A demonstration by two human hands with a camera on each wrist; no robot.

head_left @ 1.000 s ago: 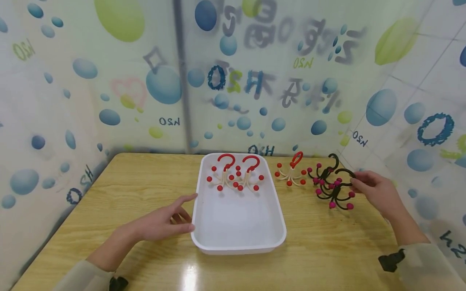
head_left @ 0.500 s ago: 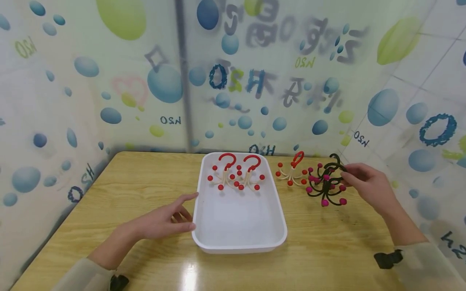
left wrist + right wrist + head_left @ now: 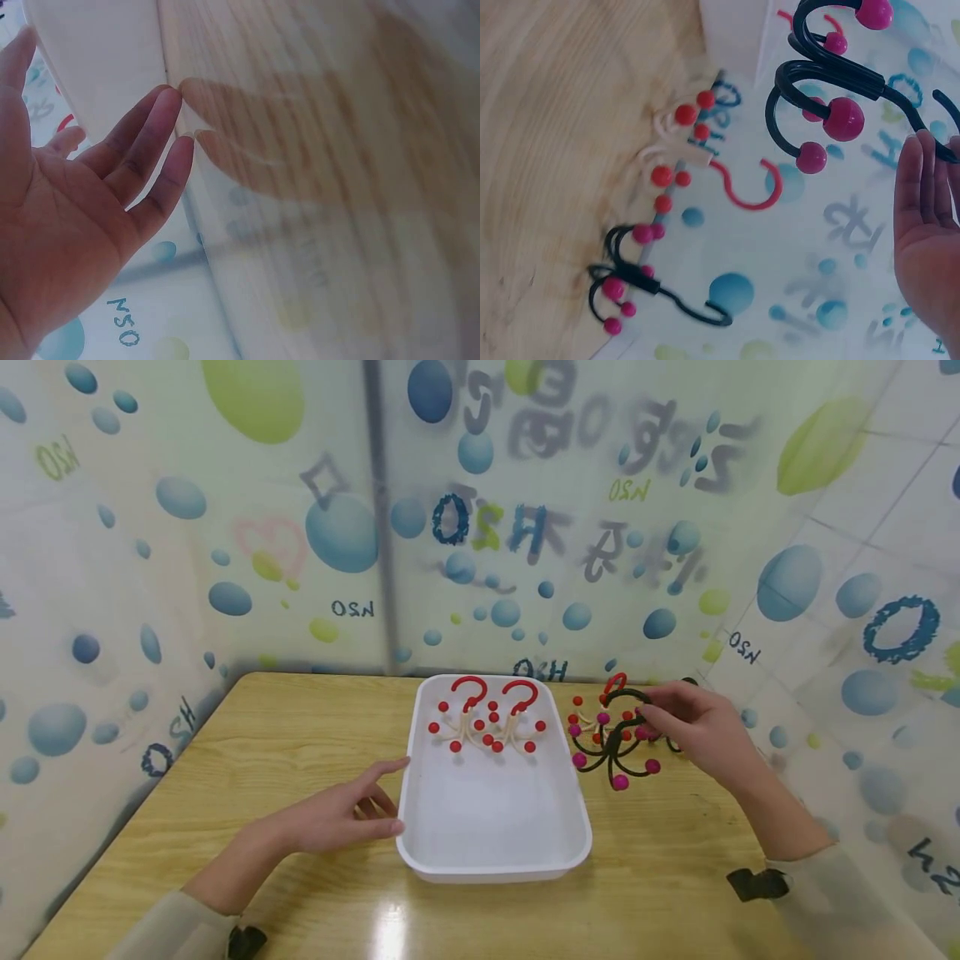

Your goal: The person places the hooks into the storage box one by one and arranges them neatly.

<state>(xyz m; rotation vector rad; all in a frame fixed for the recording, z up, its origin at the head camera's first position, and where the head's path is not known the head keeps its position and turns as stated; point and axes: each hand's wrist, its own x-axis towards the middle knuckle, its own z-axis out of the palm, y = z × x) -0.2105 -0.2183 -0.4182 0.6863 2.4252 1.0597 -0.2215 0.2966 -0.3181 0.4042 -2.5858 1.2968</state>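
My right hand (image 3: 693, 727) pinches the hook end of a black multi-prong hanger hook (image 3: 612, 747) with pink balls on its prongs. It hangs above the table just right of a white tray (image 3: 487, 827); the right wrist view shows the black hook (image 3: 847, 79) close up, near my fingertips. With fingers spread, my left hand (image 3: 348, 814) touches the tray's left side. Inside the tray's far end are two cream hooks with red tops and red balls, a left one (image 3: 463, 727) and a right one (image 3: 513, 727).
Behind the held hook, another cream hook (image 3: 697, 154) with red balls rests on the wooden table (image 3: 315, 727). A second black hook (image 3: 637, 277) lies beside it, mostly hidden by my right hand in the head view. A patterned wall (image 3: 300, 610) borders the table's back.
My right hand has carried the black hook leftward from the table's right side toward the tray, now overlapping the cream hook on the table. The left hand stays at the tray.
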